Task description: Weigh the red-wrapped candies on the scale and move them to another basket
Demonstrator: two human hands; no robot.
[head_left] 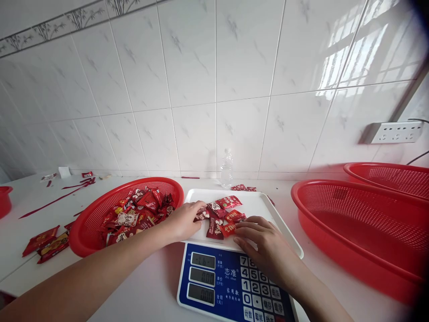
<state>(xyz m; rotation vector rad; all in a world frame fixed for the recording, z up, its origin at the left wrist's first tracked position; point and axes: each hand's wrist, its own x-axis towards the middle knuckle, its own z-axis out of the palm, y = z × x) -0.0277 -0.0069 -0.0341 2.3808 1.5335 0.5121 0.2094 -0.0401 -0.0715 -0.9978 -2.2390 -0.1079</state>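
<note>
Several small red snack packets (pixel 229 202) lie in a loose pile on the white tray (pixel 279 219) of a blue digital scale (pixel 231 281). From the left, my left hand (pixel 186 221) reaches over the tray, its thumb and fingers closed around a dark red packet (pixel 201 214) at the pile's edge. My right hand (pixel 259 237) is at the pile's right side, fingers stretched out and thumb apart. Its fingertips touch an orange-red packet (pixel 228 230) and hide part of the packets there. The scale's display shows faint digits, and my right forearm covers some keys.
A red perforated basket (pixel 82 226) full of similar packets stands left of the scale. More red baskets (pixel 315 219) stand at the right. Behind the tray are a clear plastic bottle (pixel 227 169) and loose packets (pixel 238 188). Other packets (pixel 42 239) and red ribbon (pixel 55 203) lie far left.
</note>
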